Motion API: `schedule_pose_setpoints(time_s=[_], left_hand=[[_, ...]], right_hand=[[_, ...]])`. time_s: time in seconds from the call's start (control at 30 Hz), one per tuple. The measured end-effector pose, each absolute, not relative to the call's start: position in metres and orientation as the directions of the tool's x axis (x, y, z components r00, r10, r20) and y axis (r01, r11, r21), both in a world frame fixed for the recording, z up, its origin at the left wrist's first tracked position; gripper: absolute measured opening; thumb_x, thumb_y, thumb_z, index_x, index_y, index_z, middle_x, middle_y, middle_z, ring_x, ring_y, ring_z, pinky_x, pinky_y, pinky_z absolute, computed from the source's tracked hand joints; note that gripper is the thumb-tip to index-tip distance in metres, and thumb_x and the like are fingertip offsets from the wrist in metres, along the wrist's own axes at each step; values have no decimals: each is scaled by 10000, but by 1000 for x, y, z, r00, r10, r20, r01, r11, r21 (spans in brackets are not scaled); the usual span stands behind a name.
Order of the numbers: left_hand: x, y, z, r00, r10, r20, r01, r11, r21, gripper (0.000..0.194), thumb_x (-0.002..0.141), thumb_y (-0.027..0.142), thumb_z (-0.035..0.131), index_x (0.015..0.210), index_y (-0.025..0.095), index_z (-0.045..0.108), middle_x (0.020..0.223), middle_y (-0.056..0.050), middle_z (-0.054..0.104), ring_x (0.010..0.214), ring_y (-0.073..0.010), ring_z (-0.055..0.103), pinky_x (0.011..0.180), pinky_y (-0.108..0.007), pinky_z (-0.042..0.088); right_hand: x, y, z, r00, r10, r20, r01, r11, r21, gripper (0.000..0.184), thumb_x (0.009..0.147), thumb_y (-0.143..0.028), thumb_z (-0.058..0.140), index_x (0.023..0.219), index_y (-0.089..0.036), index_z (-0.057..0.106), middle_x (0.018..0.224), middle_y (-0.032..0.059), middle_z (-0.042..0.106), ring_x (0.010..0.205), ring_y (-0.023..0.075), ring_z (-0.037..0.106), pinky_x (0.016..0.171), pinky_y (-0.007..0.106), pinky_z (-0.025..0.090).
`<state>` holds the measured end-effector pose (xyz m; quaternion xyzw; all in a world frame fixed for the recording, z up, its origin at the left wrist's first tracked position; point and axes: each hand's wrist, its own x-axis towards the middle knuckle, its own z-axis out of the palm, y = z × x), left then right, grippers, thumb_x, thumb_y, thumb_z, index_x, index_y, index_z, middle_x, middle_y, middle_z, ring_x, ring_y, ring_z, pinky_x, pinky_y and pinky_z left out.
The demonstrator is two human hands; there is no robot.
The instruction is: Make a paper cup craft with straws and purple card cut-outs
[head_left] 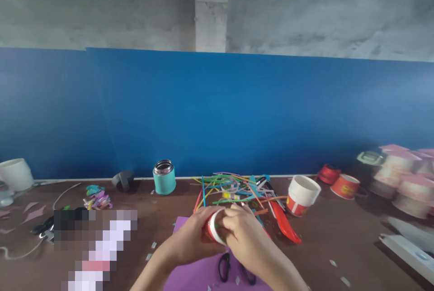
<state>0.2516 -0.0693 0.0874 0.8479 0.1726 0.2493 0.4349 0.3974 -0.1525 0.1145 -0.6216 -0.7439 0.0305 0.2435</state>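
Observation:
A red-and-white paper cup (213, 226) lies tilted on its side between my hands, its white rim turned to the right. My left hand (194, 238) is wrapped round the cup's red side. My right hand (243, 230) is closed at the mouth, its bent fingers on the rim and partly inside; the fingertips are hidden. Below the hands, scissors with black handles (224, 267) rest on a purple sheet (193, 272). Just beyond are a heap of coloured pipe cleaners (220, 187) and a small yellow-labelled tube (231, 195).
Stacked white-and-red paper cups (303, 191) stand to the right, beside a red glossy strip (283, 221). An open turquoise flask (164, 180) stands near the blue partition (217, 114). Blurred pink-and-white cups (395, 166) are piled far right. Paper scraps dot the brown table (325, 232).

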Motion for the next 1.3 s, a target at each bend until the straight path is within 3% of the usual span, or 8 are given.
schedule_pose_setpoints(time_s=[0.23,0.47,0.77,0.87,1.03,1.3], left_hand=[[250,-68,88,844,471,256,64,-563,824,673,607,213,743,1222,248,470,1224,-77,559,1092,-256,522,933,-382,412],[249,-69,89,849,469,244,62,-547,835,680,590,197,748,1210,240,471,1215,-68,554,1100,-248,513,940,-366,406],[250,-73,91,851,461,251,88,-597,797,562,639,184,684,1166,228,494,1196,-63,558,1093,-230,510,916,-325,416],[250,-73,89,852,467,238,118,-614,780,539,623,188,686,1131,226,508,1136,-54,583,1052,-229,530,902,-330,422],[251,-71,87,812,503,296,133,-653,745,582,601,187,692,1151,227,503,1166,-62,575,1060,-236,521,916,-342,411],[255,-78,86,813,518,266,143,-620,772,465,640,195,663,1078,234,511,1051,-21,617,912,-185,579,769,-258,450]], right_hand=[[395,-153,114,-140,941,308,915,242,-324,248,716,1,499,625,-207,597,742,-37,644,783,142,529,810,289,343],[394,-153,119,-130,928,349,859,281,-428,265,761,-28,492,546,-183,509,612,-63,581,695,109,502,752,255,325],[392,-146,108,-102,922,373,836,282,-470,270,699,9,451,505,-162,373,564,-45,503,637,106,444,685,255,293],[391,-146,105,-120,919,376,833,299,-466,265,694,4,449,498,-168,400,547,-36,501,634,117,445,672,253,302],[393,-145,104,31,916,400,888,158,-432,191,652,-21,479,578,-186,540,603,-7,578,650,147,470,649,271,310],[396,-145,107,-81,907,412,883,257,-393,235,655,19,480,534,-181,504,570,-23,569,655,143,492,648,269,325]])
